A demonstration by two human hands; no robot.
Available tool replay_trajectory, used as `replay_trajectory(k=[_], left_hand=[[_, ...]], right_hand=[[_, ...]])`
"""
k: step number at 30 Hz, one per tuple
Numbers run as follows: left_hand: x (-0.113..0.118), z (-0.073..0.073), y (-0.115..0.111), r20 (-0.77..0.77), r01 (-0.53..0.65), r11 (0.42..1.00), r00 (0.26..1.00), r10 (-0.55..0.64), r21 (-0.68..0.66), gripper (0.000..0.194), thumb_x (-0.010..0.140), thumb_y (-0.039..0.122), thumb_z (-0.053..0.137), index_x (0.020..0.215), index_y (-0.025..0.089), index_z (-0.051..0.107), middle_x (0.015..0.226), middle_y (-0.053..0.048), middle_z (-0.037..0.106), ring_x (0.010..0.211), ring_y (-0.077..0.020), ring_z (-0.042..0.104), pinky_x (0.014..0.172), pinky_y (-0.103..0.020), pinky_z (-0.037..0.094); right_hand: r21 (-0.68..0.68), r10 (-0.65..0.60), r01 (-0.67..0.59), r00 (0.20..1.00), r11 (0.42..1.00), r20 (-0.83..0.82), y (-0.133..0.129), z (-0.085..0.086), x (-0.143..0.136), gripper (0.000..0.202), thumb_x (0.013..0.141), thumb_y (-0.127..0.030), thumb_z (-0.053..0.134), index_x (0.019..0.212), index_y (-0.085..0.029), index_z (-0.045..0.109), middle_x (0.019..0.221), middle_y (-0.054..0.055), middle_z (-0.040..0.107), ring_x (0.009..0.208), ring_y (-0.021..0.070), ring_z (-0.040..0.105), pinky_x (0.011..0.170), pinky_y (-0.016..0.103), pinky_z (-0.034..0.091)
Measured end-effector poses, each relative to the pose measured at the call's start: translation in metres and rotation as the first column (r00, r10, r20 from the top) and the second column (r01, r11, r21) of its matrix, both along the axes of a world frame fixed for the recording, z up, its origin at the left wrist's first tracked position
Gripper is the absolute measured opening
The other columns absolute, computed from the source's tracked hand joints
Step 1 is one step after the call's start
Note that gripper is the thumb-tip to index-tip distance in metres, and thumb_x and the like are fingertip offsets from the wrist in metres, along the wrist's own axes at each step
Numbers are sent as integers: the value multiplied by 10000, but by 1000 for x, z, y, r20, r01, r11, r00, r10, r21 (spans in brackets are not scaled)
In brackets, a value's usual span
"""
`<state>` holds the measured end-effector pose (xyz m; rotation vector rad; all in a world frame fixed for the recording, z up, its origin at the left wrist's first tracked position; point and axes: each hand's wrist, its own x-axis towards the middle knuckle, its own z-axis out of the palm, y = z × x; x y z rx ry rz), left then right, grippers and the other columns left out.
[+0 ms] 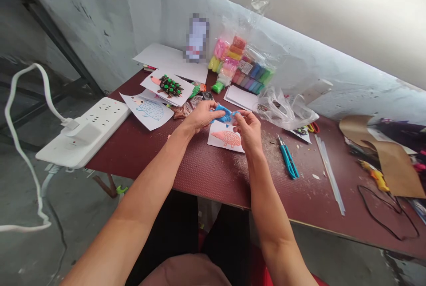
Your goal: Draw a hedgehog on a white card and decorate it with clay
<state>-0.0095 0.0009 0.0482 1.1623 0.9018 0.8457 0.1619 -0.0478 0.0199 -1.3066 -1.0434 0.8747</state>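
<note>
A small blue packet (223, 113), crinkled and partly see-through, is held up between both hands above the table. My left hand (202, 116) pinches its left part with thumb and fingers. At its right end, my right hand (248, 127) grips the clear and blue edge, fingers closed. Just below the hands lies a white card with an orange hedgehog drawing (228, 137), its right edge partly covered by my right hand. To the left are a card with a blue hedgehog drawing (149, 110) and one with a hedgehog of dark seeds and green dots (170, 87).
Bags of coloured clay (254, 73) lean by the wall near a phone (198, 37). A power strip (89, 130) sits at the left. Rightward are a teal cutter (289, 159), clear sticks (329, 175), a clear plastic bag (282, 108) and a yellow glue gun (376, 176).
</note>
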Motion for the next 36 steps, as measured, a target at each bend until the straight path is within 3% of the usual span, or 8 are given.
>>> replay_trajectory(k=[5, 10, 15, 17, 23, 28, 33, 36], left_hand=[[0, -5, 3, -32, 7, 1000, 999, -7, -4, 92, 864, 76, 708, 838, 142, 649, 584, 52, 558, 427, -42, 393, 479, -216, 345], [-3, -9, 10, -61, -80, 996, 995, 83, 46, 96, 868, 122, 719, 801, 144, 655, 609, 24, 584, 493, -68, 460, 561, -251, 427], [-6, -12, 13, -136, -67, 977, 986, 96, 201, 52, 836, 121, 702, 804, 144, 669, 664, -2, 631, 622, -126, 586, 657, -274, 492], [-7, -15, 16, -233, -48, 947, 964, 128, 319, 15, 827, 128, 694, 821, 141, 691, 767, -35, 695, 733, -163, 645, 725, -291, 510], [-17, -26, 22, -683, 23, 851, 608, 405, 525, 87, 849, 193, 684, 885, 148, 749, 935, -142, 753, 967, -328, 699, 859, -411, 526], [-23, -24, 19, -711, -35, 807, 451, 539, 590, 303, 896, 117, 637, 1192, 120, 703, 1217, -231, 676, 1057, -378, 690, 910, -479, 524], [-19, -16, 20, -528, -189, 729, 574, 625, 658, 217, 931, 180, 656, 1140, 166, 710, 1153, -156, 718, 1017, -296, 701, 906, -395, 524], [-6, -15, 16, -401, -202, 837, 804, 438, 509, 278, 1009, 306, 597, 792, 156, 687, 697, -66, 683, 722, -199, 682, 768, -316, 519]], right_hand=[[82, -62, 57, 997, 995, 56, 1, -6, -6, 357, 796, -532, 781, 870, -223, 619, 676, -36, 596, 565, 97, 534, 514, 246, 449], [126, -171, 163, 983, 979, 59, 0, 1, 1, 353, 866, -566, 698, 886, -237, 572, 783, -10, 649, 582, 94, 542, 514, 244, 447], [-29, 170, -170, 985, 985, -11, -5, 9, 3, 350, 884, -577, 650, 874, -237, 565, 879, 36, 722, 651, 114, 617, 527, 239, 469], [-119, 172, -166, 984, 979, 45, -6, 8, -1, 355, 861, -554, 685, 838, -224, 558, 921, 63, 746, 656, 114, 630, 479, 213, 428], [-89, 60, -51, 994, 995, 94, -4, 5, -1, 288, 862, -489, 687, 880, -214, 601, 966, 62, 749, 602, 82, 566, 438, 200, 356], [-65, 0, 8, 991, 998, 131, -2, 4, 3, 263, 840, -431, 717, 985, -229, 632, 827, 1, 652, 601, 88, 537, 458, 209, 351], [-4, -92, 93, 989, 996, 114, -1, 8, 9, 258, 796, -424, 756, 855, -233, 594, 730, -37, 556, 579, 81, 497, 469, 216, 353], [-4, 9, -9, 997, 1000, 73, -4, 14, 10, 287, 773, -449, 780, 826, -229, 603, 674, -49, 564, 512, 67, 441, 462, 229, 342]])
